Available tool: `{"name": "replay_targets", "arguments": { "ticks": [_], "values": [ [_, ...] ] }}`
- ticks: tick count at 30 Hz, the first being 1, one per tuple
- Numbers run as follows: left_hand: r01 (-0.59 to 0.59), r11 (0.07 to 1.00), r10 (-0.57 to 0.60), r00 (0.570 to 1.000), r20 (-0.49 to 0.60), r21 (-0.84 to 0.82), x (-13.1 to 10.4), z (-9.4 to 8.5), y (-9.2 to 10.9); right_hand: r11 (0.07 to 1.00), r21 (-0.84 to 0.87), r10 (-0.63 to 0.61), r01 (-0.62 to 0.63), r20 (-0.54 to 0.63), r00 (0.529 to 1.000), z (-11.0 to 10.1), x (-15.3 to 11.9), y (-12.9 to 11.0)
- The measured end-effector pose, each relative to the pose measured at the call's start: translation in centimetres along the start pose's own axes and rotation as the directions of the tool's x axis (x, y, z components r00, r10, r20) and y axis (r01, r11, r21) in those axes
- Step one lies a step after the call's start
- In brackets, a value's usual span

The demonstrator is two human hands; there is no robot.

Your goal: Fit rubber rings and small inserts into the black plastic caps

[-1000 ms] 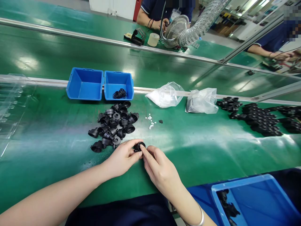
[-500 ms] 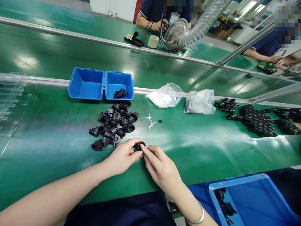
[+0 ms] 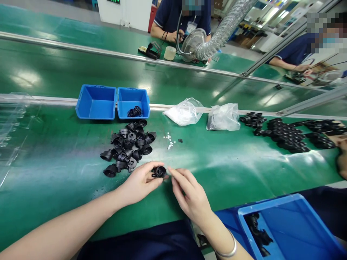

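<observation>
Between the fingers and thumb of my left hand (image 3: pixel 142 182) is a round black plastic part (image 3: pixel 159 172), its open cup facing up. My right hand (image 3: pixel 187 187) is just right of it, index finger stretched toward the part's rim and the other fingers curled; whether anything sits at the fingertips is too small to tell. Left of the hands lies a pile of similar black parts (image 3: pixel 128 142). Small white pieces (image 3: pixel 170 141) and a few tiny black pieces (image 3: pixel 180 140) lie beyond the hands on the green table (image 3: pixel 67 151).
At the back stand an empty blue bin (image 3: pixel 99 104) and a blue bin (image 3: pixel 146 103) with black rings. Two plastic bags (image 3: pixel 184 112) lie right of them. More black parts (image 3: pixel 284 133) are far right, a blue crate (image 3: pixel 292 231) lower right. People work beyond the rail.
My right fingertip has come out of the black part and moved slightly right. The part's opening now faces the camera more. The whole view has shifted a little.
</observation>
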State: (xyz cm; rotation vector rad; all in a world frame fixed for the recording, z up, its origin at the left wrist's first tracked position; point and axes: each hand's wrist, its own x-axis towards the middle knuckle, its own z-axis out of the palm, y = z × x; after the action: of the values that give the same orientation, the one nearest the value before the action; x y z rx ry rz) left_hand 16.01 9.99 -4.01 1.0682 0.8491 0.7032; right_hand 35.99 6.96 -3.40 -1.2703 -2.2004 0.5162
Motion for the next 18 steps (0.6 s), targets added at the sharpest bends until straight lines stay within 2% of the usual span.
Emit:
{"name": "replay_targets", "arguments": {
  "ticks": [3, 8, 14, 18],
  "values": [
    [0.017, 0.994, -0.013, 0.999, 0.032, -0.112, -0.1, 0.2, 0.3, 0.988, 0.134, 0.096, -0.079, -0.129, 0.987, -0.3, -0.2, -0.3],
    [0.021, 0.995, -0.018, 0.999, 0.031, -0.093, 0.0, 0.2, 0.3, 0.97, 0.234, 0.083, -0.069, -0.048, 0.995, 0.3, -0.4, -1.1],
    [-0.01, 0.997, 0.012, 0.999, 0.037, -0.075, 0.1, 0.2, -0.1, 0.989, 0.149, 0.021, -0.024, 0.021, 1.0, 0.0, -0.4, -1.7],
    [-0.012, 1.0, 0.012, 1.0, 0.016, -0.028, 0.0, 0.4, -0.1, 0.995, -0.053, -0.075, 0.082, 0.119, 0.99, -0.2, -0.1, -2.0]
  ]
}}
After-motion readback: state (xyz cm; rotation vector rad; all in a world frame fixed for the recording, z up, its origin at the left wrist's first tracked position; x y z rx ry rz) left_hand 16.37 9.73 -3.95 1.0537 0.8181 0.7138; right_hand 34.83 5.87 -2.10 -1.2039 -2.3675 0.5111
